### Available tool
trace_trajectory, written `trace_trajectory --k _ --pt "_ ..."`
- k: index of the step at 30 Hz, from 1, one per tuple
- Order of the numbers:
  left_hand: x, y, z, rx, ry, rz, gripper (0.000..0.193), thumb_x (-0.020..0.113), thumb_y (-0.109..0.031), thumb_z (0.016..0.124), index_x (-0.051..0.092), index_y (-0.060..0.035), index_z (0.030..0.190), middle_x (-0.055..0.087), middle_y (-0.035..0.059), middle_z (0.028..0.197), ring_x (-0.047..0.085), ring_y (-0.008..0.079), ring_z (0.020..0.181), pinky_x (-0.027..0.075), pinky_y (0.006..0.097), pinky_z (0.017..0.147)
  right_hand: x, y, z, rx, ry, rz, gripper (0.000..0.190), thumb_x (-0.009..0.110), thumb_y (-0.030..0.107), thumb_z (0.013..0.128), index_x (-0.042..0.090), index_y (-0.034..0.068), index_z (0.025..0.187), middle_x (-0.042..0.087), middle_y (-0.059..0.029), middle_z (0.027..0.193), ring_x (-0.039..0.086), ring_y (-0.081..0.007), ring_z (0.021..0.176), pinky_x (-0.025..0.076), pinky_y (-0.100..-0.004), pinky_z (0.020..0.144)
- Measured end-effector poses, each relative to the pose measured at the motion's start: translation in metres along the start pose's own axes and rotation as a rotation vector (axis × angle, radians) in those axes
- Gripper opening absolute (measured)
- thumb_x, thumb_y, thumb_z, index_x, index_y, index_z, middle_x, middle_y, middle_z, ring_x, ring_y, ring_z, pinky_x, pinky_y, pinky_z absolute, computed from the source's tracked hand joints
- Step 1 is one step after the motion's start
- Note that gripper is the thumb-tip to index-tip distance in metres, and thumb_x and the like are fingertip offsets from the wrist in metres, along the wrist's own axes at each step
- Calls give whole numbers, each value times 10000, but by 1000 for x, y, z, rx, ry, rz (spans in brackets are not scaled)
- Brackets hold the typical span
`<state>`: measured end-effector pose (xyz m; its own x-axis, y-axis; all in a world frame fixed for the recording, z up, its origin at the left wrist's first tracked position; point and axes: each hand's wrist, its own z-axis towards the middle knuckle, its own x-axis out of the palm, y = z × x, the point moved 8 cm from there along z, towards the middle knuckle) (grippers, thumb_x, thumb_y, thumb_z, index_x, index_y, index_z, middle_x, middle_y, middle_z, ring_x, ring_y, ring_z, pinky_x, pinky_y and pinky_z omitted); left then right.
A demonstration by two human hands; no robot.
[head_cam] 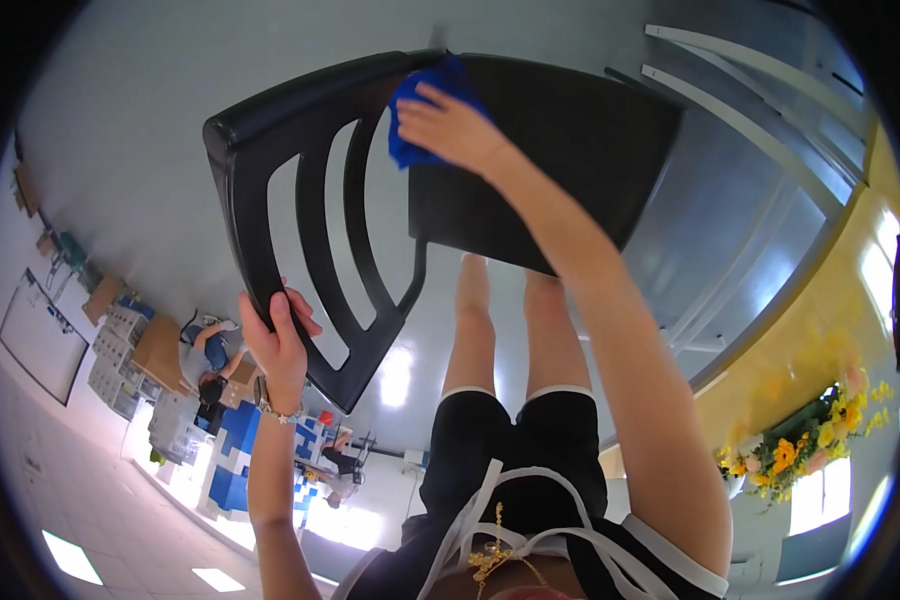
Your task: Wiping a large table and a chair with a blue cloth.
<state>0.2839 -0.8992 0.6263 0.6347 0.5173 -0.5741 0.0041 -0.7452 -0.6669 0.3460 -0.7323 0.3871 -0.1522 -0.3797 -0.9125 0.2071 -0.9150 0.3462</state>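
Note:
A black chair with a slatted backrest fills the middle of the view. My left hand grips the outer edge of that backrest, thumb on one side and fingers around the other. Under the spread fingers of my right hand is a blue cloth, pressed on the chair where the backrest meets the seat. Part of the cloth is covered by the hand. My right forearm crosses over the seat and hides some of its near edge.
A yellow table with white legs stands at the right, a flower arrangement close by. Cardboard boxes and a crouching person are at the left. Another person is farther off. My legs are below the seat.

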Motion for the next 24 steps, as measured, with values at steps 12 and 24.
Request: trace_trajectory --k 12,24 --pt "6 -2 2 -42 -1 -48 195 433 -180 1028 445 2 1096 562 67 712 529 98 480 437 211 461 -33 -119 -49 634 46 43 338 590 289 892 577 195 1216 608 -12 1155 567 -214 1105 410 -404 940" --pt "7 -3 4 -30 -5 -14 224 431 -213 1031 439 2 1093 566 67 715 527 99 464 439 214 456 -14 11 -38 598 -119 48 352 555 126 834 592 69 1179 463 -67 1421 452 -214 1287 332 -408 1090"
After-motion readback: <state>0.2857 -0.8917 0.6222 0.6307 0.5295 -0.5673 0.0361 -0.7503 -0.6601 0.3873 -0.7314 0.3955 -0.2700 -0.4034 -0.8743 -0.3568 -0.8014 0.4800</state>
